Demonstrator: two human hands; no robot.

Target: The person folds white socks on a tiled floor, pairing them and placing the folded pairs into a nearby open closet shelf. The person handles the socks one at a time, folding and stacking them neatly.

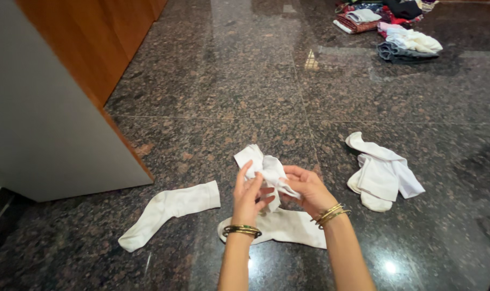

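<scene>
- The left hand [249,195] and right hand [307,188] together hold a bunched white sock [266,171] in the air above the floor [245,97].
- The left grip is pressed together: thumb and fingers pinch the near edge of the bunched sock, the fingers upright.
- The right grip is also pressed together, its fingers curled round the sock's right side, where a fold of cloth runs across the palm.
- Each wrist wears gold bangles [242,230].
- Right under the bunched sock, a flat sock [280,226] lies on the floor, partly hidden by both forearms.
- To the left of the bunched sock and lower in view, a long sock [167,211] lies stretched out on the floor, its toe pointing toward the near left; it lies near the flat sock, and I cannot tell whether they touch.
- To the right of the bunched sock, well apart, a small heap of socks [382,175] lies on the floor, overlapping one another.
- Far beyond the bunched sock, up and to the right, a pile of clothes [390,24] in white, grey, pink and red lies on the floor.
- To the left of the bunched sock stands a cabinet [51,108] with a white face and an orange wooden side, resting on the dark speckled polished stone.
</scene>
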